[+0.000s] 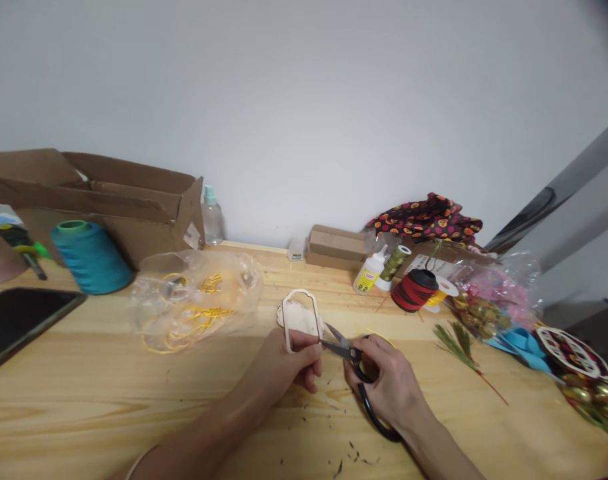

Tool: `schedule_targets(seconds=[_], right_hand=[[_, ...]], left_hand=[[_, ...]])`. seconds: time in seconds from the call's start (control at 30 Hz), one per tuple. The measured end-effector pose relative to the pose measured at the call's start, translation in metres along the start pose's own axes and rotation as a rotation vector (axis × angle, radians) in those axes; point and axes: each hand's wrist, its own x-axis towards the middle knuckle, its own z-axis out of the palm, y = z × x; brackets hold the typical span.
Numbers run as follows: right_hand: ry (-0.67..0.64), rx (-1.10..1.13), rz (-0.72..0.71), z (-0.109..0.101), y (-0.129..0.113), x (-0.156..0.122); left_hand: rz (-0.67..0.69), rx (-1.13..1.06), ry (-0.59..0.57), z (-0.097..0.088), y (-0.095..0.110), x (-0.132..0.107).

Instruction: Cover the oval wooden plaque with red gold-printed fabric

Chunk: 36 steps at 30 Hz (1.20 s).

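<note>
My left hand (300, 359) is closed on a thin pale frame (286, 320) with a notched, curved outline, held upright by its lower part. In my right hand (388, 377) is a pair of black-handled scissors (355, 357). Their blades are parted and point left, with one tip at the frame's right side by my left fingertips. Whether the blade touches the frame I cannot tell. Behind the frame, a flat whitish piece (304, 319) with a dark-marked edge lies on the table. Small dark scraps (340, 465) are scattered below my hands.
Left stand a teal thread cone (91, 259), a cardboard box (149, 227) and a plastic bag of yellow cord (199, 320). A dark phone-like slab (29, 317) lies nearby. Right are a glue bottle (369, 272), a red thread spool (415, 291), a green tassel (459, 347) and blue ribbon (527, 347).
</note>
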Motion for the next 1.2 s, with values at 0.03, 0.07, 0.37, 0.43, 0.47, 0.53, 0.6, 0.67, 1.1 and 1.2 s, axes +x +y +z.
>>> schedule_targets(seconds=[0.03, 0.07, 0.37, 0.43, 0.47, 0.53, 0.6, 0.67, 1.1, 1.2], right_hand=[[0.0, -0.008, 0.008, 0.0005, 0.0, 0.0003], [-0.002, -0.014, 0.014, 0.0009, 0.0001, 0.0004], [0.002, -0.035, 0.048, 0.0013, -0.0008, 0.0005], [-0.001, -0.04, 0.046, 0.0017, -0.0011, 0.0009], [-0.003, -0.042, 0.044, 0.002, -0.0011, 0.001], [-0.009, -0.045, 0.037, 0.0023, -0.0011, 0.0005], [-0.009, -0.042, 0.036, 0.0022, -0.0009, -0.0003], [-0.011, -0.041, 0.037, 0.0021, -0.0003, -0.0008], [0.105, -0.007, 0.011, 0.0014, 0.0069, 0.0018], [0.096, -0.002, -0.061, 0.001, 0.007, 0.0008]], left_hand=[[-0.001, 0.002, -0.005, -0.0003, -0.0006, 0.0], [-0.004, 0.005, -0.009, -0.0005, -0.0007, -0.0001], [-0.03, -0.011, 0.013, 0.0009, 0.0045, -0.0036], [-0.032, -0.029, 0.02, 0.0009, 0.0037, -0.0031], [-0.035, -0.048, 0.026, 0.0007, 0.0032, -0.0028], [-0.041, -0.094, 0.036, 0.0, 0.0027, -0.0022], [-0.045, -0.13, 0.038, -0.0009, 0.0026, -0.0017], [-0.05, -0.151, 0.04, -0.0015, 0.0022, -0.0019], [-0.045, -0.187, -0.013, -0.0003, 0.0003, -0.0029], [-0.021, -0.197, -0.011, -0.0016, -0.0005, -0.0009]])
